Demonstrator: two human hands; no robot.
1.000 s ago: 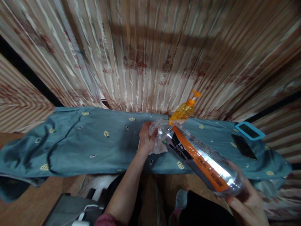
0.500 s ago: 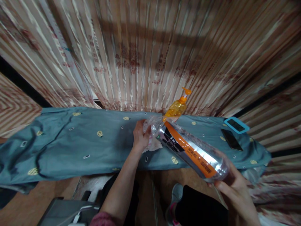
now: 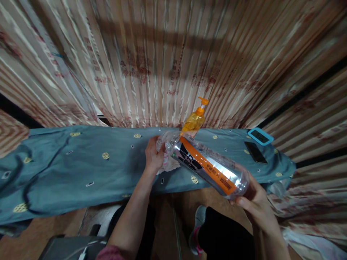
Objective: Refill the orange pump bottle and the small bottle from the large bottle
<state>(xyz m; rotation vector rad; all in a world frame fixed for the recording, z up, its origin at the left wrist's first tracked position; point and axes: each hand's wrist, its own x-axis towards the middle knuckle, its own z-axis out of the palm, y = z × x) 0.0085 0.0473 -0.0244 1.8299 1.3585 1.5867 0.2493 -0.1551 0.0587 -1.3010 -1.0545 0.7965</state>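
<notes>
A large clear plastic bottle (image 3: 210, 166) with an orange, silver and black label is held tilted above the cloth-covered table. My right hand (image 3: 251, 202) is closed around its base at the lower right. At the upper left end, my left hand (image 3: 154, 153) has its fingers curled round the bottle's clear, crinkled-looking neck end. A whitish cloth or tissue with pink stripes (image 3: 169, 165) shows beside the left palm, under the bottle; whether that hand grips it too is hidden. Behind the neck end stands an orange pump bottle (image 3: 194, 121) with yellow liquid, its lower part covered.
A blue-green patterned cloth (image 3: 89, 162) covers the long narrow table. At the right end lie a dark phone (image 3: 255, 152) and a blue-framed device with a dark screen (image 3: 260, 136). Pleated curtains (image 3: 162, 65) hang close behind. A grey object with a white cable (image 3: 73, 247) is below left.
The view has swung a little to the right, so everything appears further left. Both hands keep their places on the bottle, which is held at nearly the same tilt.
</notes>
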